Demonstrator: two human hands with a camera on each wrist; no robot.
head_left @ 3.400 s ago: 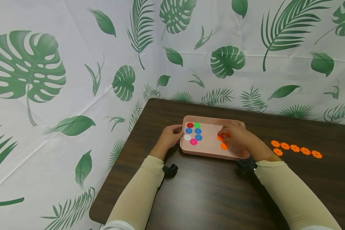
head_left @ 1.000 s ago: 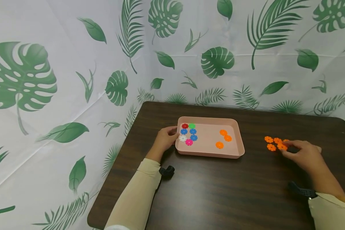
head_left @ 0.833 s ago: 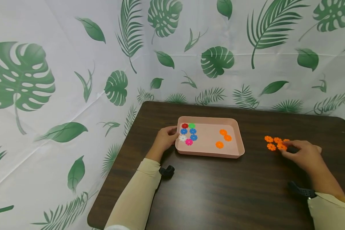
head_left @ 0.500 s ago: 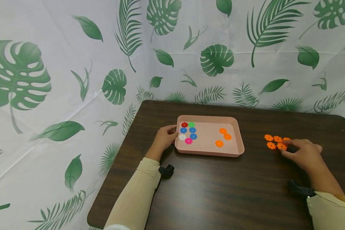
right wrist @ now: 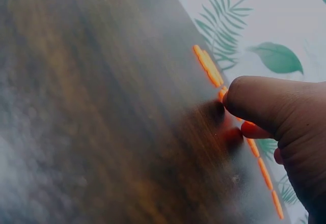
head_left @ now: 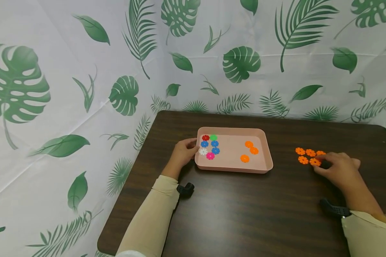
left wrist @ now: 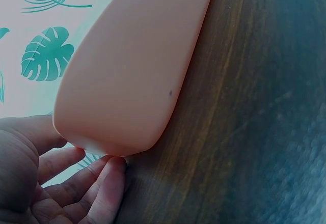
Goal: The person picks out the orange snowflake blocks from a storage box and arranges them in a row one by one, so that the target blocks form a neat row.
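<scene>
Brown tbl [head_left: 231, 207] holds pink tray [head_left: 229, 146], w/ grn-leaf backdrop [head_left: 193, 85] behind.

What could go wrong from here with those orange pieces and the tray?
The right hand pinches an orange piece close beside neighbouring orange pieces, so lifting or sliding it might nudge those out of place. The left hand holds the pink tray at its left end; a careless tug could shift the coloured pieces lying inside.

Dark table [head_left: 228, 214] with tray [head_left: 228, 153], orange discs [head_left: 310, 152].
</scene>
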